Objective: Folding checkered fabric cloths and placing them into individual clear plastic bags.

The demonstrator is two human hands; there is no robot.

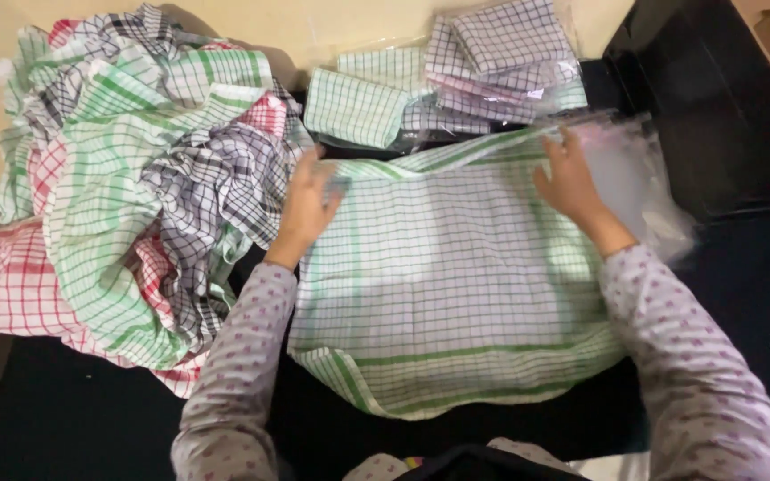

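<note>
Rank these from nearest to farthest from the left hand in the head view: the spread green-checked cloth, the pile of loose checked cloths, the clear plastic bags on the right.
From the left hand:
1. Spread green-checked cloth, under its fingers.
2. Pile of loose checked cloths, just to its left.
3. Clear plastic bags, far right, beyond the right hand.

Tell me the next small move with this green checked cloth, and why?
Probably fold the far edge toward the body. Both hands, left hand and right hand, rest at the far corners of the green checked cloth, which lies spread flat, while folded cloths sit stacked behind it.
</note>
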